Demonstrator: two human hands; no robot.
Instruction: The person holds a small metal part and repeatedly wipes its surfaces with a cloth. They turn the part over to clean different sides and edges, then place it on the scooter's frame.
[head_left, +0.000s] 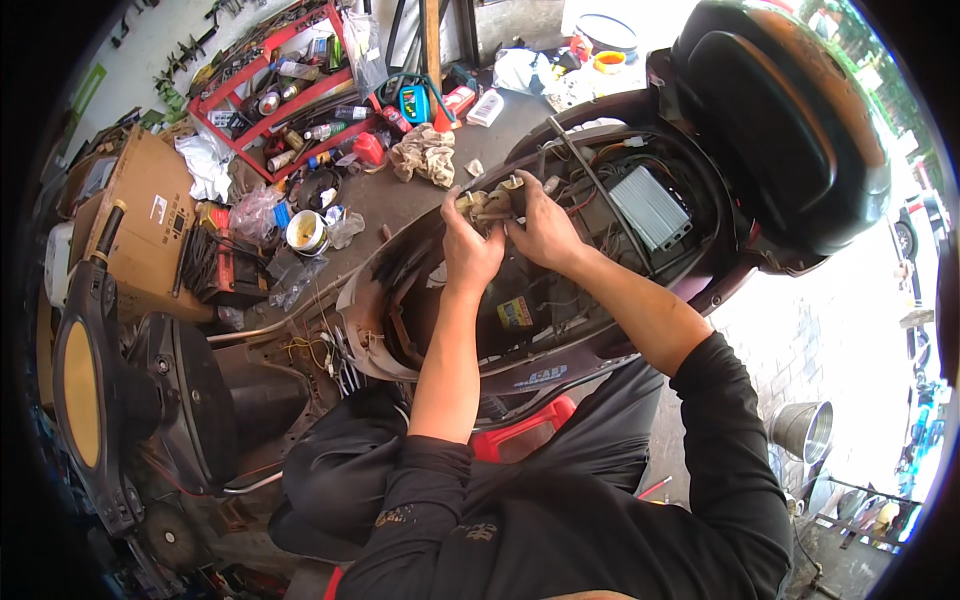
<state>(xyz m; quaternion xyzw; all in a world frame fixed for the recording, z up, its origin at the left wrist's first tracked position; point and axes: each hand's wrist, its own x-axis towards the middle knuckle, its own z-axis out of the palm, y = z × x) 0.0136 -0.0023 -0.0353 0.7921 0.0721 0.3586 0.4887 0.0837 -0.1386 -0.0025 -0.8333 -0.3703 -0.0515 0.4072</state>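
My left hand (472, 251) and my right hand (551, 232) meet over the opened seat area of a scooter (367, 337). Between them they grip a small yellowish metal part (491, 202) with bolt-like studs; fingers cover some of it, so its exact kind is unclear. Under my forearms lies the dark underseat cavity, where a yellow label (514, 313) bears writing. Right of my right hand, a silver finned controller box (649, 208) sits among loose wires. A thin metal bar (596, 180) crosses the body beside it.
A black top case (757, 142) rises at the scooter's rear. The handlebar (105, 375) stands at left. Beyond the scooter are a red metal rack (266, 56) with bottles, a cardboard box (154, 225) and a white tub (306, 231). A red stool (525, 427) shows between my legs.
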